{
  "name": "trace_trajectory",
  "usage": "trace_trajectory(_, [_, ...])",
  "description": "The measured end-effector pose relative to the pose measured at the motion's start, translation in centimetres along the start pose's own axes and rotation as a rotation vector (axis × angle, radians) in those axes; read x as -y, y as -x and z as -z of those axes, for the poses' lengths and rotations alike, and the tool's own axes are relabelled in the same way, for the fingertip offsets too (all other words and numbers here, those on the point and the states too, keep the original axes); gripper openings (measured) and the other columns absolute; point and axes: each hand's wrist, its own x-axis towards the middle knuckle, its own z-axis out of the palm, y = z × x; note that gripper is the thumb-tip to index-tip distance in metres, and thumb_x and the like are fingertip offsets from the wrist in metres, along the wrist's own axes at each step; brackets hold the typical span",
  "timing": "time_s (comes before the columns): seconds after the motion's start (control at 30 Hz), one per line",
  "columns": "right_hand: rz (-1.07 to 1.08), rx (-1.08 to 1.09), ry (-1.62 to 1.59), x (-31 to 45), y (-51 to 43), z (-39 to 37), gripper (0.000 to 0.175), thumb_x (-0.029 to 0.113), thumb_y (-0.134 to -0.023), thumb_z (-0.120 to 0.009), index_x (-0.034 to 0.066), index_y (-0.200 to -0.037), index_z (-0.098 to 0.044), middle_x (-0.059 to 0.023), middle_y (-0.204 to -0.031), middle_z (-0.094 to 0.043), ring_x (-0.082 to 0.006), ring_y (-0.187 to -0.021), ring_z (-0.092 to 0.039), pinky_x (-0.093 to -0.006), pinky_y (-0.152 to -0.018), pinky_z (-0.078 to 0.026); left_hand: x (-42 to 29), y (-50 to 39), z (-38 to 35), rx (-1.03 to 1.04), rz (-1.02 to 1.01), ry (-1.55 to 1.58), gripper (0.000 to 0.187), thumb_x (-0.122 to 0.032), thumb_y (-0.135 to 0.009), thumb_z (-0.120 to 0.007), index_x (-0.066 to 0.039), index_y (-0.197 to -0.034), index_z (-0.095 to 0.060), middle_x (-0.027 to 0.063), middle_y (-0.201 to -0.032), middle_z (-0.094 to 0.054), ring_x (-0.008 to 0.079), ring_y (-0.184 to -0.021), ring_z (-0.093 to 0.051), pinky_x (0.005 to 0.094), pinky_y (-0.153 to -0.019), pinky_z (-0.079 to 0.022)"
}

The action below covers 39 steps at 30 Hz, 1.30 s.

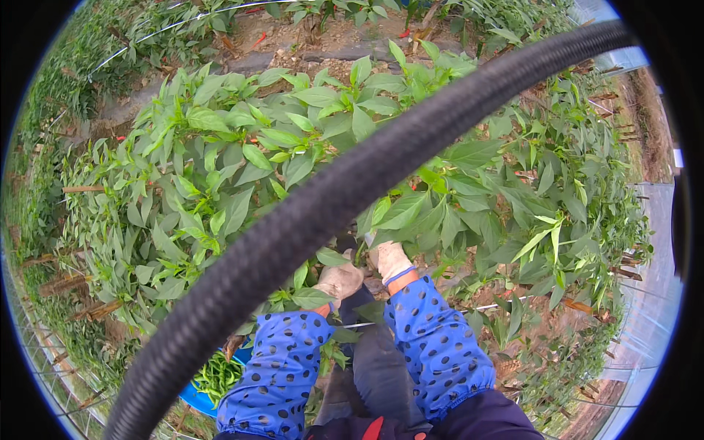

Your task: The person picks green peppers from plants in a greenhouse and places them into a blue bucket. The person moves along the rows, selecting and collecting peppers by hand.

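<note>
Both my hands wear pale work gloves and reach low into a leafy green pepper plant point(407, 214). My left hand point(342, 279) is at the lower foliage, with leaves and a black ribbed tube point(308, 220) crossing the view close to it. Just right of it, my right hand point(391, 258) goes in under the leaves, its fingertips covered. Between the two hands shows a small green stem or pepper point(359, 254); whether either hand grips it I cannot tell. Blue polka-dot sleeve covers point(440, 352) run up both forearms.
A blue basin point(197, 400) with many green chili peppers point(218, 377) stands at lower left, partly behind my left sleeve. Thin white strings point(503, 303) and wooden stakes point(82, 188) run among the plants. Red peppers point(260, 39) lie on the soil beyond. Plastic sheeting point(654, 231) edges the right.
</note>
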Motion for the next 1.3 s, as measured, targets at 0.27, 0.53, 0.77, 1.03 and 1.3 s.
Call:
trace_trajectory(0.27, [-0.009, 0.062, -0.027, -3.1, -5.5, -6.2, 0.036, 0.024, -0.099, -0.058, 0.0064, -0.13, -0.058, -0.0145, -0.127, -0.065, -0.0319, -0.119, -0.061, -0.0419, -0.101, -0.049, 5.8, 3.5, -0.1, -0.541, 1.036, 1.765, 0.028, -0.031, -0.1, -0.06, -0.003, -0.095, -0.067, 0.0068, -0.089, -0.063, 0.0197, -0.079, -0.065, 0.0353, -0.065, -0.055])
trace_trajectory(0.53, [-0.109, -0.025, -0.258, -4.7, -1.9, 1.8, 0.046, 0.026, -0.098, -0.061, 0.0085, -0.139, -0.055, -0.0117, -0.14, -0.061, -0.0296, -0.132, -0.054, -0.0419, -0.111, -0.044, 10.3, 1.9, -0.6, -0.462, 0.599, 1.369, 0.025, -0.027, -0.105, -0.057, -0.005, -0.115, -0.067, 0.003, -0.099, -0.067, 0.0162, -0.093, -0.065, 0.0358, -0.079, -0.054])
trace_trajectory(0.77, [-0.198, -0.332, -0.807, -5.8, 6.9, 3.5, 0.048, 0.031, -0.098, -0.06, 0.01, -0.141, -0.054, -0.0108, -0.141, -0.062, -0.0305, -0.132, -0.054, -0.0443, -0.112, -0.043, 5.4, 0.7, 2.6, -0.383, -0.103, 0.034, 0.026, -0.007, -0.09, -0.065, -0.005, -0.115, -0.069, 0.0148, -0.107, -0.071, 0.0349, -0.1, -0.068, 0.0425, -0.084, -0.055])
trace_trajectory(1.03, [-0.267, -0.353, -0.861, -7.8, 9.1, -1.0, 0.046, 0.038, -0.102, -0.055, 0.0118, -0.14, -0.056, -0.0098, -0.14, -0.063, -0.0311, -0.131, -0.056, -0.0468, -0.113, -0.043, -2.9, -0.3, 5.1, -0.222, -0.231, 0.285, 0.034, -0.002, -0.085, -0.066, -0.005, -0.118, -0.07, 0.0167, -0.119, -0.07, 0.035, -0.113, -0.064, 0.0416, -0.099, -0.051])
trace_trajectory(1.3, [-0.012, -0.207, -2.176, -9.5, 5.7, -1.7, 0.035, 0.023, -0.106, -0.043, 0.002, -0.123, -0.065, -0.0119, -0.119, -0.069, -0.0268, -0.101, -0.065, -0.0414, -0.091, -0.054, -6.8, -1.3, 10.1, 0.066, -0.241, 0.657, 0.032, -0.01, -0.096, -0.064, -0.001, -0.127, -0.062, 0.0102, -0.114, -0.071, 0.021, -0.1, -0.067, 0.0342, -0.091, -0.054])
